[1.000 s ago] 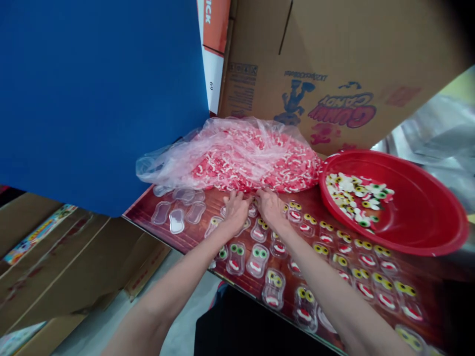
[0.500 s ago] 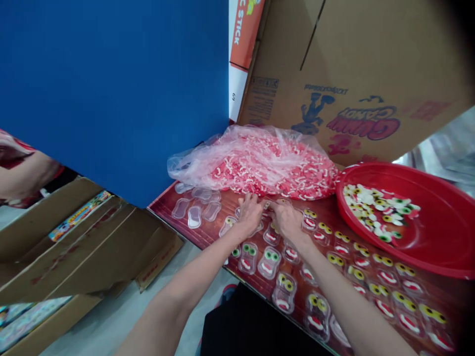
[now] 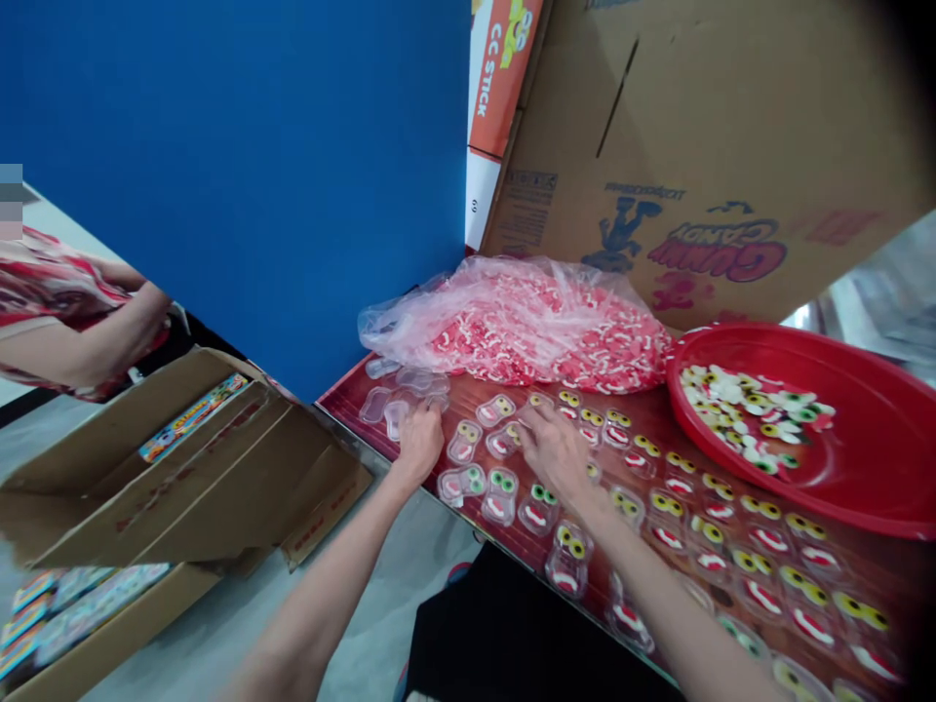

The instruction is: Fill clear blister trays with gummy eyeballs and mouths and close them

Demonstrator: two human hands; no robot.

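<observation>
Several clear, waisted plastic trays (image 3: 374,405) at left now adjoin the left hand (image 3: 421,436), newly parted from the loosely curled right hand (image 3: 554,441) beside a clear yellow-eyed tray (image 3: 502,442); each tends separate trays, grips unclear.

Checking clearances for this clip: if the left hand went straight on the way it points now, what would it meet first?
The left hand would probably meet the transparent trays just ahead first; whether it already touches them is unclear. Beyond lies the bag of red-and-white pieces.
</observation>
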